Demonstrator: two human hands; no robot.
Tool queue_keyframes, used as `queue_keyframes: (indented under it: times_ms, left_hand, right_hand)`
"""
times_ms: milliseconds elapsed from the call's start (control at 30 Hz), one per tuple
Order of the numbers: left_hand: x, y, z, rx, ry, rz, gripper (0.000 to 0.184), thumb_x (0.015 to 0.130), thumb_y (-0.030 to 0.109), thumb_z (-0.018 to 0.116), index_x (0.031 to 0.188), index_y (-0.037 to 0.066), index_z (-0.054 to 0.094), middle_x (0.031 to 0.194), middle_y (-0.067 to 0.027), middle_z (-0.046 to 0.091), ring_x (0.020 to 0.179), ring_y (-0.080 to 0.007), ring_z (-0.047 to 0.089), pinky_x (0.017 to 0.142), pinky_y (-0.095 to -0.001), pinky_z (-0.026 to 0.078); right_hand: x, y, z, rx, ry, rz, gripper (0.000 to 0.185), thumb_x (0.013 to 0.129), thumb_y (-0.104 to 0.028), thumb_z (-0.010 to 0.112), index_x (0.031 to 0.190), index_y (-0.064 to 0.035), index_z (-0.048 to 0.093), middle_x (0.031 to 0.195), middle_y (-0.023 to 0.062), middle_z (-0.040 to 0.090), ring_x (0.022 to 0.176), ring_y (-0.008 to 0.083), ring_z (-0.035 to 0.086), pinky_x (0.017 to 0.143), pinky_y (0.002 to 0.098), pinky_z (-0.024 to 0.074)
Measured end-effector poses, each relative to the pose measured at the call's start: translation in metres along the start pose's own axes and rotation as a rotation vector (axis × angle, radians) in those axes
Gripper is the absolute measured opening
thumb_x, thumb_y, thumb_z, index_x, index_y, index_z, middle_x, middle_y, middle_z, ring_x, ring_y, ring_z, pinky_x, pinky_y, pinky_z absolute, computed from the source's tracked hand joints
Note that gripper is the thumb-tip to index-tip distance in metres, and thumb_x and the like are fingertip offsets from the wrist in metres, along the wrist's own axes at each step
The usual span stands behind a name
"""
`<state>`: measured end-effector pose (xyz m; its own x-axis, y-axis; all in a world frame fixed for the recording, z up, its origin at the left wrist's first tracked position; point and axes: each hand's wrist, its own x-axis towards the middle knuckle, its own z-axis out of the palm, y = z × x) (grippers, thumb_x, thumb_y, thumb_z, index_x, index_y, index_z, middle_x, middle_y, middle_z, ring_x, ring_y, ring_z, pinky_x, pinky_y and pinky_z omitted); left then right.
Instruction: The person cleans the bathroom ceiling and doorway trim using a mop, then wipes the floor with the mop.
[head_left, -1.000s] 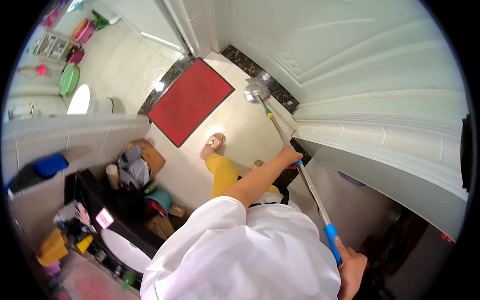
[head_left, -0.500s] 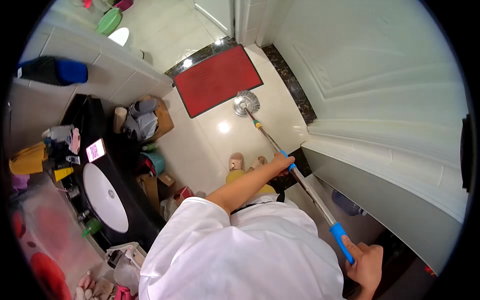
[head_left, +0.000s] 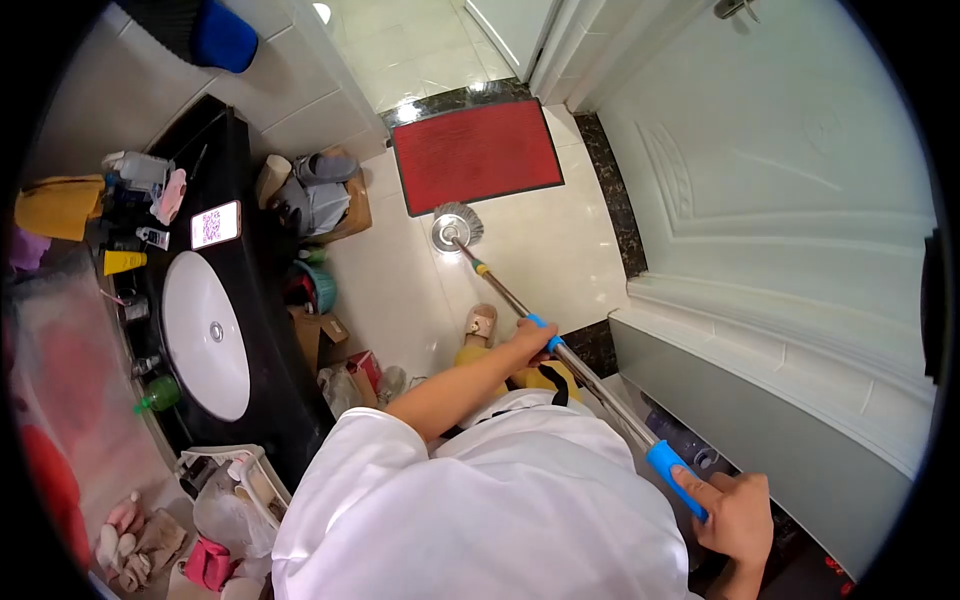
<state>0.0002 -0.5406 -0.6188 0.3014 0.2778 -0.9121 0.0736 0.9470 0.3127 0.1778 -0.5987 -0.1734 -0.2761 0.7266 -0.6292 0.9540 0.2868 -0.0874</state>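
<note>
A spin mop [head_left: 605, 392] with a steel pole, blue grips and a round metal head slants across the view. Its grey strands rest on the tiled floor at the near edge of a red mat [head_left: 480, 155]. My left hand [head_left: 533, 342] is wrapped round the middle blue grip. Higher up the pole, at the blue end grip, my right hand [head_left: 735, 512] is closed with its thumb along the handle.
On the left stands a black counter with a white sink [head_left: 205, 335], a lit phone [head_left: 216, 225] and toiletries. A box of shoes [head_left: 345, 205], a teal bucket [head_left: 322, 287] and cartons sit beside it. A pale door [head_left: 760, 160] and low ledge line the right.
The mop head has moved left along the mat's near edge and closer to my feet. Both hands keep their hold on the pole. The camera view has shifted.
</note>
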Motion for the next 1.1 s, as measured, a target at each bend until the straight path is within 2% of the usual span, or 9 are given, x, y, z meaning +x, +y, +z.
queue_keyframes:
  times_ms: [233,333,467,633,733,833,900,1033,1100]
  left_hand:
    - [-0.022,-0.029,-0.047,-0.164,-0.086,0.020,0.071,0.077,0.033,0.060,0.123,-0.002,0.019,0.075,-0.0113,0.059,0.044,-0.0177,0.057,0.035,-0.0331,0.044]
    - [-0.027,-0.032,-0.054,-0.297,0.139,-0.020,0.027,0.078,0.022,0.062,0.092,0.003,0.048,0.070,-0.0103,0.060,0.046,-0.0177,0.059,0.036,-0.0332,0.048]
    - [-0.022,-0.032,-0.023,-0.341,0.169,-0.038,0.021,0.078,0.020,0.064,0.088,0.007,0.052,0.072,-0.0068,0.059,0.054,-0.0181,0.059,0.046,-0.0342,0.052]
    - [-0.023,-0.037,0.077,-0.342,0.041,0.023,0.066,0.075,0.023,0.069,0.118,0.005,0.022,0.085,-0.0115,0.055,0.064,-0.0206,0.059,0.048,-0.0346,0.051]
    - [-0.035,-0.034,0.134,-0.315,0.077,0.016,0.066,0.074,0.022,0.070,0.116,0.003,0.023,0.081,-0.0132,0.055,0.058,-0.0202,0.059,0.043,-0.0329,0.049]
    - [-0.015,-0.052,0.162,-0.322,0.009,0.078,0.032,0.078,0.029,0.068,0.089,0.006,0.049,0.067,-0.0076,0.057,0.055,-0.0166,0.060,0.038,-0.0296,0.042]
    - [-0.018,-0.055,0.164,-0.337,-0.248,0.198,0.068,0.075,0.027,0.068,0.115,-0.004,0.022,0.072,-0.0132,0.057,0.043,-0.0177,0.054,0.032,-0.0308,0.038]
    - [-0.018,-0.059,0.161,-0.302,0.001,0.197,0.071,0.076,0.030,0.064,0.115,-0.008,0.020,0.064,-0.0095,0.056,0.043,-0.0154,0.056,0.030,-0.0276,0.035]
    - [-0.021,-0.059,0.148,-0.329,0.031,0.223,0.072,0.075,0.031,0.064,0.116,-0.008,0.019,0.063,-0.0087,0.056,0.043,-0.0144,0.056,0.031,-0.0263,0.035]
  right_hand:
    - [0.019,-0.007,0.015,-0.057,-0.024,-0.131,0.055,0.054,-0.005,0.064,0.105,-0.0224,0.070,0.057,0.0044,0.054,0.051,0.0279,0.052,0.049,0.0373,0.0382]
    - [0.026,0.006,0.044,0.036,0.010,-0.123,0.060,0.057,-0.007,0.065,0.115,-0.0222,0.064,0.061,0.0059,0.053,0.054,0.0281,0.055,0.050,0.0385,0.0410]
    - [-0.003,0.024,0.072,0.170,0.159,-0.038,0.057,0.057,-0.004,0.066,0.112,-0.0200,0.065,0.064,0.0065,0.055,0.056,0.0310,0.055,0.052,0.0412,0.0418]
    - [-0.083,0.040,0.075,-0.035,0.353,0.184,0.050,0.058,0.000,0.066,0.106,-0.0159,0.064,0.071,0.0102,0.055,0.062,0.0352,0.054,0.058,0.0433,0.0415]
    - [-0.119,0.053,0.070,-0.061,0.407,0.248,0.049,0.058,0.003,0.065,0.103,-0.0144,0.065,0.072,0.0120,0.054,0.065,0.0358,0.054,0.059,0.0423,0.0397]
    - [-0.138,0.064,0.062,-0.124,0.230,0.186,0.052,0.067,-0.002,0.062,0.117,-0.0154,0.061,0.087,0.0171,0.062,0.070,0.0382,0.058,0.063,0.0456,0.0474]
    - [-0.134,0.063,0.063,-0.181,0.193,0.106,0.049,0.070,-0.005,0.063,0.118,-0.0168,0.061,0.093,0.0153,0.063,0.074,0.0376,0.059,0.065,0.0436,0.0487]
    - [-0.122,0.052,0.058,-0.242,0.199,0.068,0.026,0.072,-0.004,0.063,0.098,-0.0080,0.066,0.076,0.0158,0.062,0.061,0.0338,0.059,0.055,0.0410,0.0488]
    - [-0.115,0.056,0.067,-0.311,0.250,0.070,0.051,0.057,-0.001,0.068,0.105,-0.0162,0.066,0.068,0.0098,0.054,0.062,0.0324,0.053,0.057,0.0396,0.0376]
